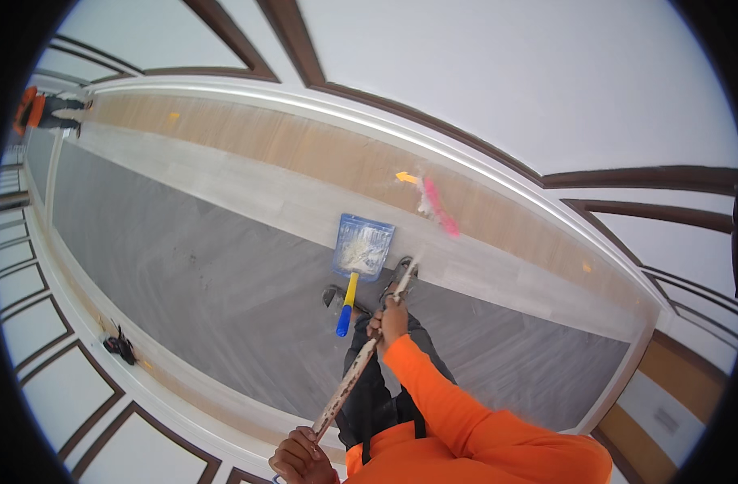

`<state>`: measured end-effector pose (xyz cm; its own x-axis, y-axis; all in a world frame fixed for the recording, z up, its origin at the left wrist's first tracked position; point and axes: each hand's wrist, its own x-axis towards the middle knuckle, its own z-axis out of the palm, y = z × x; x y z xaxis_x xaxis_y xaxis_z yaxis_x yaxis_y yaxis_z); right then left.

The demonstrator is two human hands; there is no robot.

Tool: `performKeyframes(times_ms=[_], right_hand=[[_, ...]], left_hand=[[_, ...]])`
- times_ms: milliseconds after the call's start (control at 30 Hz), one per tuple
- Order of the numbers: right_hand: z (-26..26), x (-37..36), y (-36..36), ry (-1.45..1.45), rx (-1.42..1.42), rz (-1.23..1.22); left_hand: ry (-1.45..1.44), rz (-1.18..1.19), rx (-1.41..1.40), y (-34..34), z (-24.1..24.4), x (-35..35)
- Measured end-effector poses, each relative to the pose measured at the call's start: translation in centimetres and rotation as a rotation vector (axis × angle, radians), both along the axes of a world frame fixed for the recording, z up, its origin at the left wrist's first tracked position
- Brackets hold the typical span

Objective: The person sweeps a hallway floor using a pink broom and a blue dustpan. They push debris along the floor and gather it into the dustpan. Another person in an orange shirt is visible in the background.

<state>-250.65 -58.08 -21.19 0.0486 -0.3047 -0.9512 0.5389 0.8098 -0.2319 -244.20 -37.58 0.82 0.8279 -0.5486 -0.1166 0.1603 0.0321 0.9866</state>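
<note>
Both my hands grip a long broom handle [349,387] with worn, chipped paint. My left hand [303,455] is closed around its near end at the bottom of the view, and my right hand [391,322] holds it farther along, above my legs. Past my shoe the handle runs towards a blurred pink broom head [440,209] on the wood-toned floor strip, with whitish dust beside it. A blue dustpan [364,245] with a yellow and blue handle lies by my feet, pale dust and debris in it.
A yellow arrow marker [407,177] is on the floor near the bristles. A white wall with brown moulding [429,115] borders the strip. At the far left stands another person [39,112] in orange. A black bag-like object [121,348] lies by the opposite wall.
</note>
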Motion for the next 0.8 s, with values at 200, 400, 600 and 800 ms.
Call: performKeyframes(times_ms=[200,400,600,800], right_hand=[[-6.0,-3.3,-3.3,0.043,-0.072,-0.051],[-10.9,2.8,-2.3,0.103,-0.154,0.257],[-6.0,2.1,3.2,0.118,-0.120,0.325],[-8.6,2.0,-6.1,0.090,-0.206,0.465]], left_hand=[[0.006,-0.138,-0.275,-6.7,-3.6,-1.2],[0.005,0.059,-0.112,-6.4,-4.0,-1.0],[-0.112,0.102,0.103,1.6,-1.9,-2.4],[-0.102,0.000,-0.145,-4.8,-5.3,-3.1]])
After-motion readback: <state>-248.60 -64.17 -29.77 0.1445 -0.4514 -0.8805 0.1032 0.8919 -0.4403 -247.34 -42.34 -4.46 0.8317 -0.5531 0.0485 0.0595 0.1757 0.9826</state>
